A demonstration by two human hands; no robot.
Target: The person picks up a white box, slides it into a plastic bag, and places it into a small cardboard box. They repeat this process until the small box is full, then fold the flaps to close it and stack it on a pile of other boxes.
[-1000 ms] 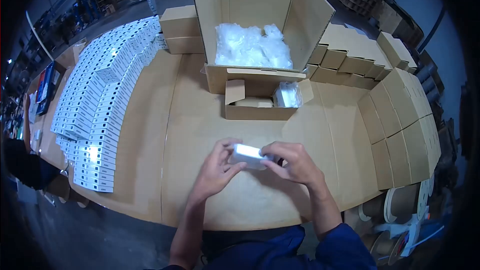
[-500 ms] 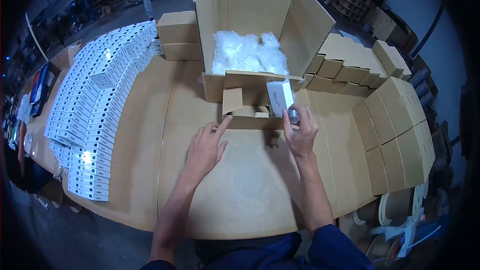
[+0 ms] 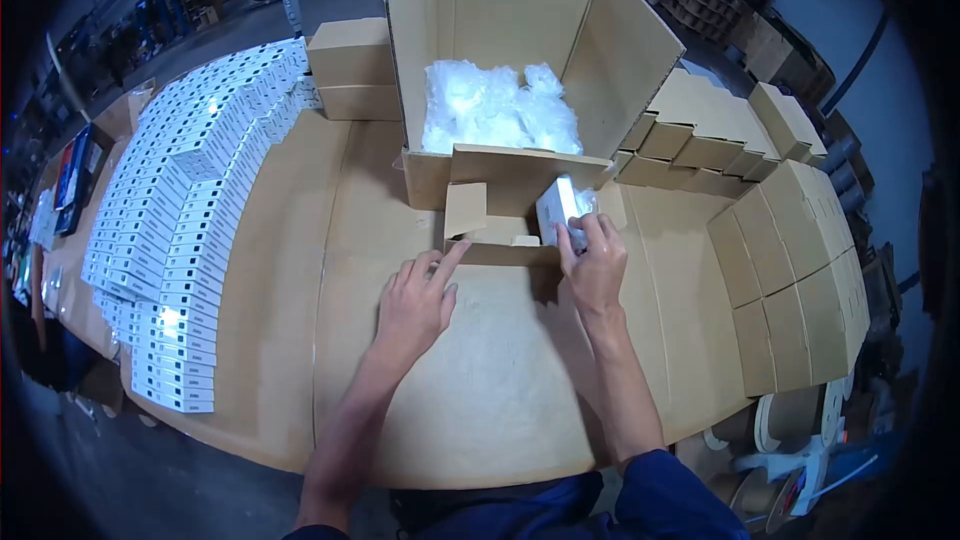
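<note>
A small open cardboard box [image 3: 510,255] sits in front of the large carton, its left flap [image 3: 466,208] standing up. My right hand [image 3: 596,260] is closed on a white box [image 3: 552,212] and some clear plastic wrap [image 3: 586,203] beside it. The white box is upright at the right end of the open box; its lower end is hidden behind the front wall. My left hand [image 3: 418,300] holds nothing, fingers apart, with the index fingertip at the open box's front left edge. Inside lies a small white piece [image 3: 525,241].
The large carton [image 3: 510,15] at the back holds bunched clear plastic film [image 3: 490,110]. Stacked white boxes [image 3: 185,200] line the left side of the table [image 3: 480,390]. Closed brown boxes [image 3: 790,280] are piled on the right, with more [image 3: 355,65] at the back left.
My right hand has brought the white box and plastic down into the right end of the open box. The white box stands straighter. My left hand has hardly moved.
</note>
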